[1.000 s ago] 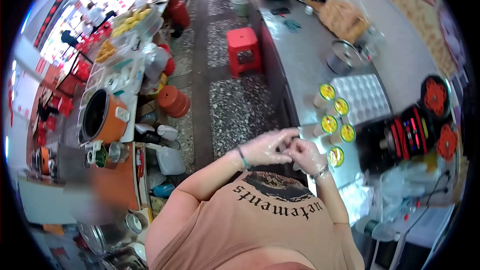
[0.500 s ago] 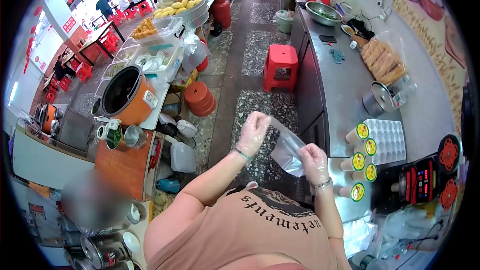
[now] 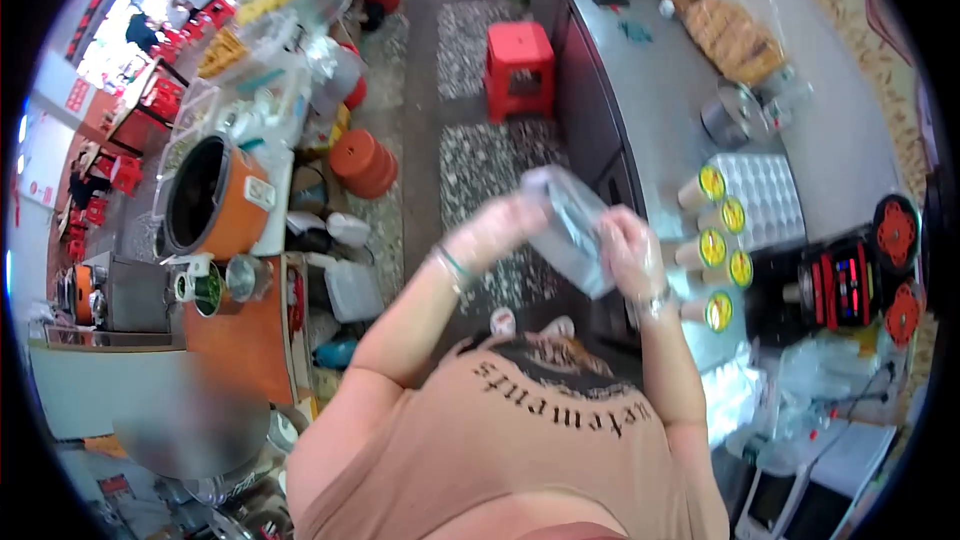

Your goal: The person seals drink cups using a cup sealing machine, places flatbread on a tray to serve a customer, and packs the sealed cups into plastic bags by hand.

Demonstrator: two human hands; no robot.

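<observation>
A clear plastic bag (image 3: pixel 572 230) is stretched between my two hands, over the floor beside the counter. My left hand (image 3: pixel 508 219), in a transparent glove, is closed at the bag's upper left edge; its fingers are blurred. My right hand (image 3: pixel 630 245), also gloved, grips the opposite edge with fingers bent. Nothing shows inside the bag. To the right of my right hand, several sealed cups with yellow-green lids (image 3: pixel 712 248) stand on the metal counter (image 3: pixel 655 90).
A cup tray (image 3: pixel 760 195), a lidded pot (image 3: pixel 730 115), bagged bread sticks (image 3: pixel 735 38) and a black-and-red machine (image 3: pixel 835 285) occupy the counter. Ahead on the floor stands a red stool (image 3: pixel 520 70). An orange cooker (image 3: pixel 215 195) sits left; a blurred person (image 3: pixel 195 420) is at lower left.
My view has shifted, so the surroundings sit higher and further left. The bag has moved up between my hands and looks wider. Both hands stay at its edges.
</observation>
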